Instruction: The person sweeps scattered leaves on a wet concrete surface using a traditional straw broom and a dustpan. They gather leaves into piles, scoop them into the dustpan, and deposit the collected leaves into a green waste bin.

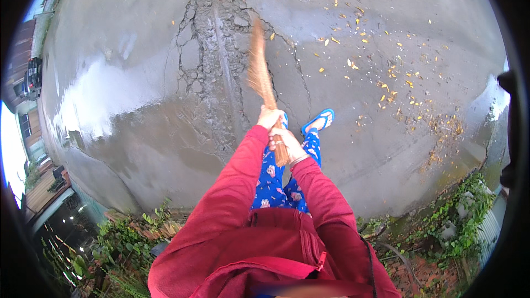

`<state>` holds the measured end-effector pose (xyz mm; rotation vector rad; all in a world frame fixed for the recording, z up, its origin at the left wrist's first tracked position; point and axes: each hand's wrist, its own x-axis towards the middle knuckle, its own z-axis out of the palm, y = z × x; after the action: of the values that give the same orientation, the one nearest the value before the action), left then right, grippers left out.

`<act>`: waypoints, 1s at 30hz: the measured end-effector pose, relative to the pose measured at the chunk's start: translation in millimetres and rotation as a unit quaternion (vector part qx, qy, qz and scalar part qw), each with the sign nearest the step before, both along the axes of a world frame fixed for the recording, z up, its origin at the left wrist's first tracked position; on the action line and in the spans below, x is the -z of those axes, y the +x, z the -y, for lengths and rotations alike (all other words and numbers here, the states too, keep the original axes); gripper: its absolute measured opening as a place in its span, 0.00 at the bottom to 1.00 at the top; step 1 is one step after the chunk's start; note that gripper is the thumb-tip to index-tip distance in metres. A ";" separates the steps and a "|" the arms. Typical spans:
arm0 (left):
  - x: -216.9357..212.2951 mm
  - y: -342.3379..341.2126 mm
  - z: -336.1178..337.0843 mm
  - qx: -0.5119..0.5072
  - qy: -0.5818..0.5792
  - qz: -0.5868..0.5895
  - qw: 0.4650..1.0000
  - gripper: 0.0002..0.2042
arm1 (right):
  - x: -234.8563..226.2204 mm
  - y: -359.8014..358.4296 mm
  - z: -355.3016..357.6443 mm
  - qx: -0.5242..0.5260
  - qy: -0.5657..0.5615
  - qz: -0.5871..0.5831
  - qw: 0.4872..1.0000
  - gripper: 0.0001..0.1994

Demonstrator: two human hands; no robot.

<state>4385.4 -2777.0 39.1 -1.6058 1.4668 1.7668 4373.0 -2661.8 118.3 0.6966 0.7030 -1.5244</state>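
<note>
A brown stick broom (258,69) slants away from my body over the cracked pavement, its bristle end far out and slightly blurred. My left hand (269,117) is closed round it just below the bristles. Nearer to me, my right hand (288,143) grips the bundled lower part, with a bracelet at the wrist. The broom's thick butt end sticks out below the right hand, above my blue patterned trousers (270,179). Whether the bristle tips touch the ground I cannot tell.
Yellow leaves (389,94) and small pale bits lie scattered on the right. A strip of broken concrete (215,49) runs ahead, with a wet, shiny puddle (94,99) to the left. Green plants (469,204) grow along the near edge. My foot wears a blue sandal (319,120).
</note>
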 end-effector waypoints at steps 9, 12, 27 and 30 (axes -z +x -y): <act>8.1 6.9 -59.2 0.239 0.103 -0.085 0.962 0.46 | -6.5 50.8 -27.2 0.089 0.150 -0.092 0.980 0.07; -40.7 36.2 -51.7 0.075 0.212 -0.168 0.960 0.43 | -35.5 67.9 -26.6 -0.014 0.209 -0.091 0.974 0.05; -30.8 58.4 0.7 0.109 0.028 0.043 0.993 0.34 | -29.8 68.6 7.2 -0.054 0.109 -0.011 0.993 0.07; -30.7 44.7 -10.0 0.094 -0.050 0.052 0.993 0.35 | -21.5 50.2 -5.9 -0.069 0.099 0.079 0.990 0.06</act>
<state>4430.1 -2767.0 69.8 -1.5256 1.6209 1.5055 4423.2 -2656.0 139.8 0.8883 0.7717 -1.2683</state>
